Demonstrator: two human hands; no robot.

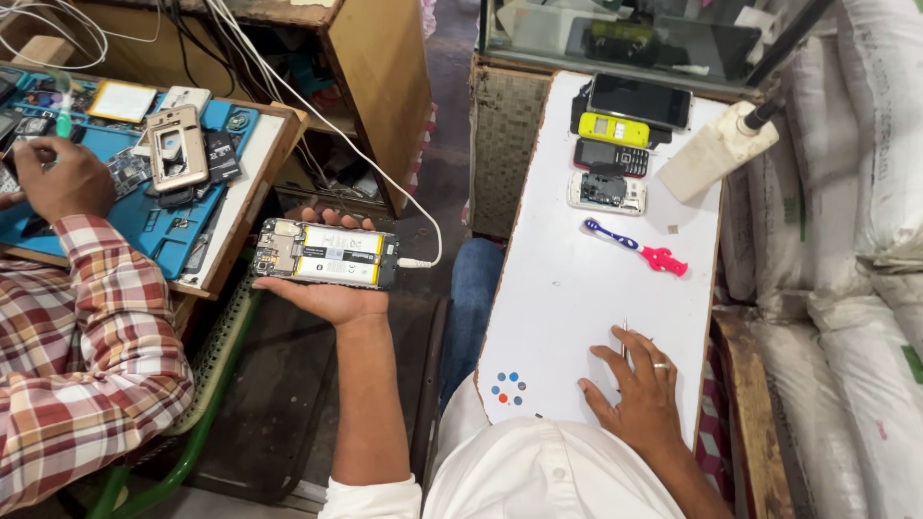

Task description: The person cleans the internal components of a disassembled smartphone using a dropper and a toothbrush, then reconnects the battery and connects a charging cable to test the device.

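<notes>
Two hands are busy: the right hand (pixel 635 389) lies spread, palm down, on the white worktop (pixel 567 298), a thin metal tool under its fingers. The left hand (pixel 327 288) cradles an opened smartphone with its back cover off (pixel 327 254) on the upturned palm, fingers curled round the far edge to steady it (a white cable (pixel 423 245) is plugged in). Farther off lie a blue-and-pink toothbrush (pixel 635 246) and several small phones (pixel 613 144).

My left hand (pixel 332 293) cradles an opened phone (pixel 327 254); my right hand (pixel 636 389) lies flat on the white table (pixel 567 288), below the toothbrush (pixel 635 247)
</notes>
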